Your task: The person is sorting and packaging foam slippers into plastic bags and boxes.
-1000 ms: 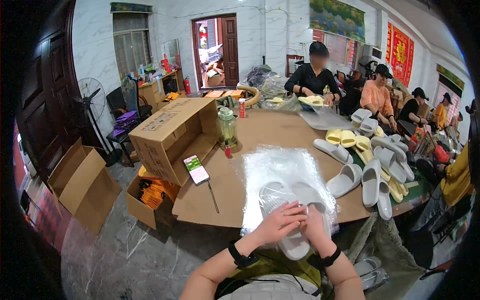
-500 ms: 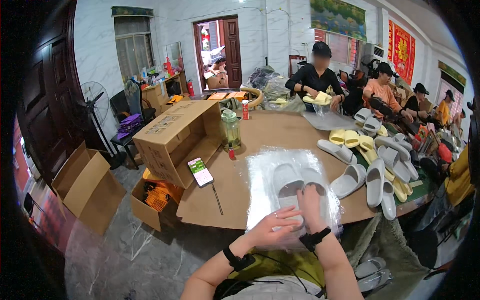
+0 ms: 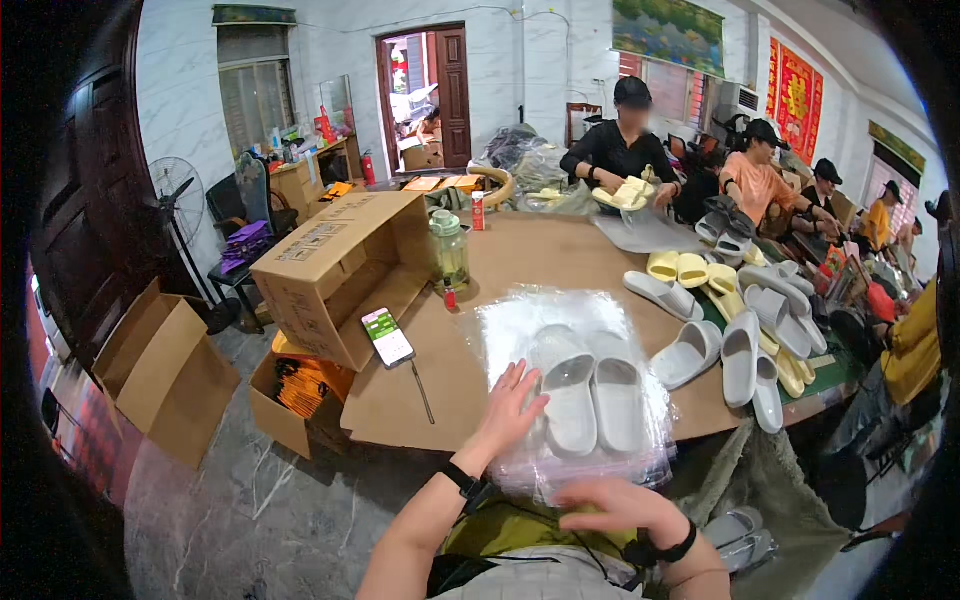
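A pair of light grey slippers (image 3: 592, 400) lies side by side on a stack of clear plastic bags (image 3: 505, 320) at the table's near edge. Clear film seems to veil their strap ends; how much of them is inside a bag I cannot tell. My left hand (image 3: 512, 405) rests open on the bags, fingers spread, close against the left slipper. Just below the bags' near edge, my right hand (image 3: 620, 506) is slightly blurred, its fingers stretched leftward with nothing visible in them.
Loose grey and yellow slippers (image 3: 738, 358) are heaped to the right. A phone (image 3: 387, 336) with a stylus, a bottle (image 3: 450, 252) and an open carton (image 3: 330, 275) stand left. A smaller box (image 3: 300, 390) holds orange packets. Across the table a co-worker (image 3: 625, 150) handles yellow slippers.
Both hands have come off the slippers: the left moved left onto the bags, the right drew back toward me. The slippers now show fully. The whole view has shifted slightly.
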Action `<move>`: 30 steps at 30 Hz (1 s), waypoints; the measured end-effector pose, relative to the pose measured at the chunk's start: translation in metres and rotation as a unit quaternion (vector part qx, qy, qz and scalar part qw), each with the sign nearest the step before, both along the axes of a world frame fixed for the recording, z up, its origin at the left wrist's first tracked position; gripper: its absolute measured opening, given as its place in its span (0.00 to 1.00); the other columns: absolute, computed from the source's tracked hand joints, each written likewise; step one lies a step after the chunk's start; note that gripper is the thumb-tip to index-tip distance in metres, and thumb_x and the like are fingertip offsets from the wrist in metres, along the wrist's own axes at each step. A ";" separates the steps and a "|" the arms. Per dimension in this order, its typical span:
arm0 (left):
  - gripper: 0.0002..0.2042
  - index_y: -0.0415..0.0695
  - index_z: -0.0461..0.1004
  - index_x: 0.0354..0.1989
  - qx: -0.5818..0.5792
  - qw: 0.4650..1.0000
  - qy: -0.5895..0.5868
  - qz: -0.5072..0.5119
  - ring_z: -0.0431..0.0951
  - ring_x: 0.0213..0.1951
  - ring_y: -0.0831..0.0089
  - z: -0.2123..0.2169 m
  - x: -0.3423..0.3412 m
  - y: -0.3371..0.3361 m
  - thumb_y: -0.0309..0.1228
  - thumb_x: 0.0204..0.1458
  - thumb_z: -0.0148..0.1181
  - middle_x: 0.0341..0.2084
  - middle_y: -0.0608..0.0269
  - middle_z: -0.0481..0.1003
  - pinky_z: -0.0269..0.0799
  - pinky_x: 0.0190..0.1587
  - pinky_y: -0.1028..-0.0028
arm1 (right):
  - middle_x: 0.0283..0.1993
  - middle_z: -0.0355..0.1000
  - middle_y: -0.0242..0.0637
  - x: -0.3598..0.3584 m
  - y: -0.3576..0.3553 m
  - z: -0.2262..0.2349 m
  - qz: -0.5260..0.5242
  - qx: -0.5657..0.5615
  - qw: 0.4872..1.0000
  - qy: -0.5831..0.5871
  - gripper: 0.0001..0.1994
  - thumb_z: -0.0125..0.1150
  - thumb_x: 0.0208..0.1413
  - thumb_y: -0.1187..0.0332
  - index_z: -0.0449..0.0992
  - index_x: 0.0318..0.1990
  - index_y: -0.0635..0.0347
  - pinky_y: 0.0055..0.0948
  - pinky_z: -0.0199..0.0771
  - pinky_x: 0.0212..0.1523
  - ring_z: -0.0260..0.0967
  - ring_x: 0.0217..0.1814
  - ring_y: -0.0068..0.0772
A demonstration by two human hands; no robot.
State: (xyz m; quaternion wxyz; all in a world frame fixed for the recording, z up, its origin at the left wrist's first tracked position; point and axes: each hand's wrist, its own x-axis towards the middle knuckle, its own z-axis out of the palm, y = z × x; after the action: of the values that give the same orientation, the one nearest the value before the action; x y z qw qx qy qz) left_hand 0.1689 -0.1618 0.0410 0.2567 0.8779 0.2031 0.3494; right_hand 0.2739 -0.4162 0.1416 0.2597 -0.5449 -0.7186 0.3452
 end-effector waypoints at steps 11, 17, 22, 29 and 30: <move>0.33 0.42 0.55 0.72 0.035 0.997 0.071 0.022 0.51 0.72 0.42 -0.012 0.002 -0.017 0.47 0.63 0.50 0.71 0.37 0.52 0.47 0.72 0.53 | 0.32 0.78 0.46 0.070 0.079 -0.006 -0.455 0.194 0.861 -0.116 0.20 0.68 0.54 0.53 0.80 0.36 0.66 0.37 0.75 0.36 0.77 0.34 0.40; 0.33 0.42 0.55 0.72 0.070 0.995 0.063 0.019 0.53 0.70 0.39 -0.027 0.001 -0.008 0.47 0.63 0.50 0.70 0.38 0.55 0.49 0.71 0.53 | 0.37 0.77 0.51 0.082 0.143 -0.091 -0.463 0.150 0.793 -0.367 0.27 0.65 0.53 0.44 0.75 0.36 0.67 0.45 0.77 0.42 0.77 0.40 0.53; 0.33 0.41 0.55 0.72 0.055 0.996 0.069 0.017 0.53 0.71 0.39 -0.018 0.002 -0.012 0.47 0.62 0.51 0.70 0.39 0.56 0.47 0.71 0.52 | 0.36 0.77 0.50 0.089 0.161 -0.080 -0.497 0.090 0.805 -0.311 0.22 0.65 0.54 0.49 0.75 0.35 0.64 0.45 0.77 0.42 0.78 0.41 0.52; 0.37 0.35 0.49 0.72 0.027 0.998 0.050 0.039 0.53 0.71 0.42 -0.025 0.000 -0.014 0.48 0.63 0.50 0.71 0.37 0.51 0.46 0.72 0.51 | 0.33 0.75 0.50 0.092 0.158 -0.094 -0.502 0.180 0.796 -0.286 0.14 0.60 0.55 0.59 0.74 0.32 0.64 0.50 0.74 0.40 0.75 0.37 0.55; 0.37 0.33 0.47 0.72 0.019 0.998 0.038 0.050 0.53 0.71 0.43 -0.025 0.001 -0.015 0.48 0.64 0.50 0.71 0.35 0.52 0.46 0.72 0.51 | 0.33 0.75 0.50 0.092 0.152 -0.094 -0.502 0.177 0.797 -0.286 0.14 0.60 0.55 0.59 0.74 0.32 0.64 0.50 0.74 0.40 0.75 0.37 0.55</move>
State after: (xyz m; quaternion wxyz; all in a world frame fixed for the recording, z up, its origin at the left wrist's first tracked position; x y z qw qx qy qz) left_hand 0.1700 -0.1766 0.0157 0.2147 0.8839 0.2495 0.3323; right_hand 0.3663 -0.2643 0.0474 0.2714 -0.8478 -0.4342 -0.1382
